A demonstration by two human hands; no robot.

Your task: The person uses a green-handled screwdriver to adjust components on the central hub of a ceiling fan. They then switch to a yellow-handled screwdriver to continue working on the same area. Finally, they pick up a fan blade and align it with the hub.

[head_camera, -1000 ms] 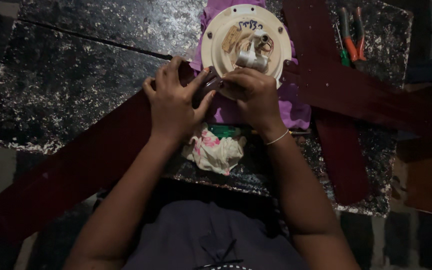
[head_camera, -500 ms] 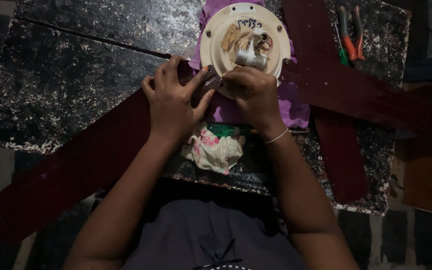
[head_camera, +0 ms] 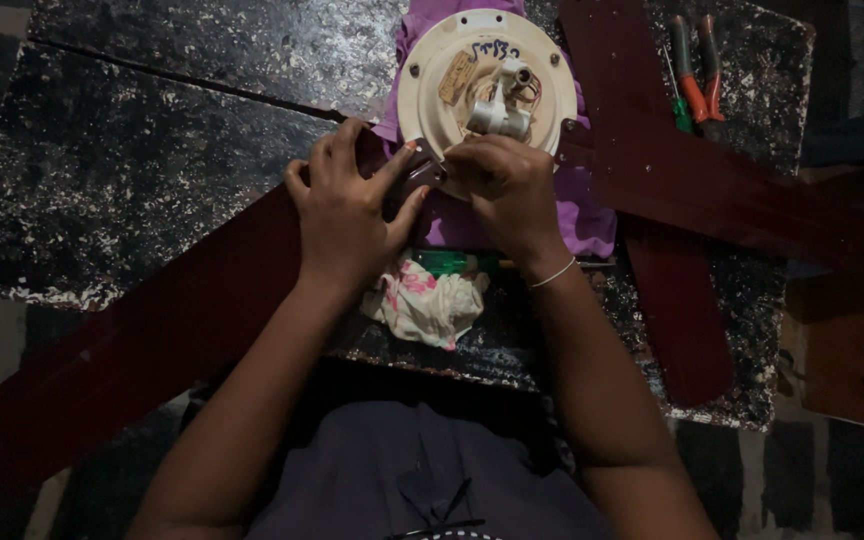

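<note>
Nearest the person, just below both wrists, a crumpled white cloth with pink print [head_camera: 424, 303] lies on the dark speckled desk [head_camera: 152, 170], with a green-handled tool [head_camera: 452, 262] partly hidden behind it. The left hand [head_camera: 347, 215] curls its grip over the root of a long dark red fan blade [head_camera: 132, 350], thumb and fingers closed around the blade's metal bracket end [head_camera: 414, 180]. The blade's long axis runs diagonally from the hand down and away to the person's left, past the desk's near edge, where it overhangs. The right hand [head_camera: 507, 190] sits just beside the left, fingers bent and closed at the same bracket; what it pinches is hidden. Directly beyond both hands is the round cream fan motor housing [head_camera: 432, 90], lying flat on a purple cloth [head_camera: 582, 215], with a white part at its middle. To the right of the right hand, two more dark red blades [head_camera: 712, 185] spread outward. Farther off, red-handled pliers [head_camera: 697, 75] lie near the desk's far right corner. Bare desk opens beyond the left hand.
</note>
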